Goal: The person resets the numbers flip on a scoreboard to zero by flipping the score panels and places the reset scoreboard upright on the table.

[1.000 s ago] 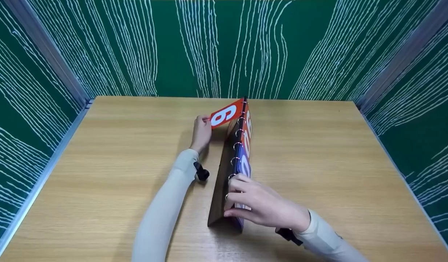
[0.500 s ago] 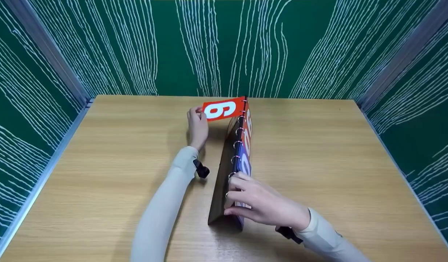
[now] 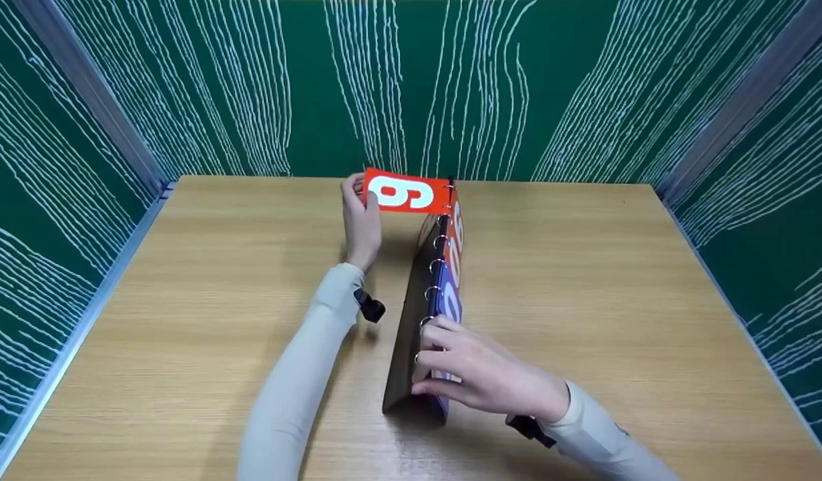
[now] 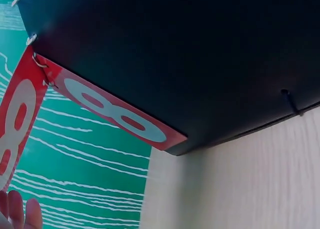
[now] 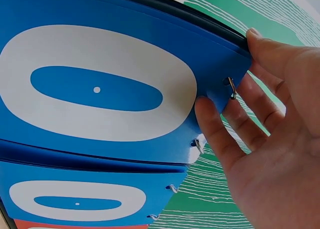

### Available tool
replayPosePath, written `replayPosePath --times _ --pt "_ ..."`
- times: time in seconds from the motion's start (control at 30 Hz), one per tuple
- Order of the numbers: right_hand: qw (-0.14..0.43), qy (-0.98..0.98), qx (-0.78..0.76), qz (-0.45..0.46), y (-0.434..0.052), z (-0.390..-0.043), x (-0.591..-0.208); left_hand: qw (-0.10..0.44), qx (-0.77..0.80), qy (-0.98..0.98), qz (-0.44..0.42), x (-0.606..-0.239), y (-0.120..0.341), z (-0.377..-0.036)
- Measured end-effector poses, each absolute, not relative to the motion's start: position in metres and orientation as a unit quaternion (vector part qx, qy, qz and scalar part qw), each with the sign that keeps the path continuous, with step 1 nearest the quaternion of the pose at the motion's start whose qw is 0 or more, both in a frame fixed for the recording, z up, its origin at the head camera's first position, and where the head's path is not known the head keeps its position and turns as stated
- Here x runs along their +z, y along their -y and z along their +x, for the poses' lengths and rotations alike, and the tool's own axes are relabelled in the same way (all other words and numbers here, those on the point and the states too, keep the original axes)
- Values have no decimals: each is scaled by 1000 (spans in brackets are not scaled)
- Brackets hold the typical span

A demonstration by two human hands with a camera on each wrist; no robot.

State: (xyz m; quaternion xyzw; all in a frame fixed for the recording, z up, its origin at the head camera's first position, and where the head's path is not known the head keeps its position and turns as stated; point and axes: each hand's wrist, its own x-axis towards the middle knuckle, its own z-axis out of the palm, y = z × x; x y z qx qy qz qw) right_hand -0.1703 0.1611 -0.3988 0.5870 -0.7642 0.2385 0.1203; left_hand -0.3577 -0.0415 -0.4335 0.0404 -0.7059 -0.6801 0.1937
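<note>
A tent-shaped flip scoreboard (image 3: 414, 321) with metal rings along its ridge stands on the wooden table (image 3: 183, 300). My left hand (image 3: 361, 212) pinches a red card (image 3: 405, 192) showing a white 6 at the far end and holds it raised, about level, out to the left of the rings. In the left wrist view this red card (image 4: 17, 116) rises beside the dark board back (image 4: 190, 54), with another red card (image 4: 117, 114) hanging against the back. My right hand (image 3: 451, 364) grips the near end of the ridge, fingers over the blue 0 cards (image 5: 100, 89).
Green walls with white wavy lines (image 3: 411, 80) close in the table on three sides, with metal frame posts (image 3: 83, 87) at the far corners. Black camera straps sit on both wrists (image 3: 369, 308).
My left hand has lifted the red 6 card up from a slope on the left side to about level at the ridge. My right hand has stayed on the near end.
</note>
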Motion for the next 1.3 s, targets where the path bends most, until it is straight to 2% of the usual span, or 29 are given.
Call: replayPosePath --times 0.23,0.47,0.87,1.3 --pt "125 763 236 589 -161 -171 -399 204 -673 711 15 -422 33 -354" --pt "139 760 233 591 -161 -171 -400 223 -660 716 -47 -410 24 -350" --pt "133 761 240 587 -161 -171 -400 108 -563 816 -75 -403 0 -344" --pt "150 748 248 597 -160 -172 -399 67 -502 850 -145 -399 -17 -344"
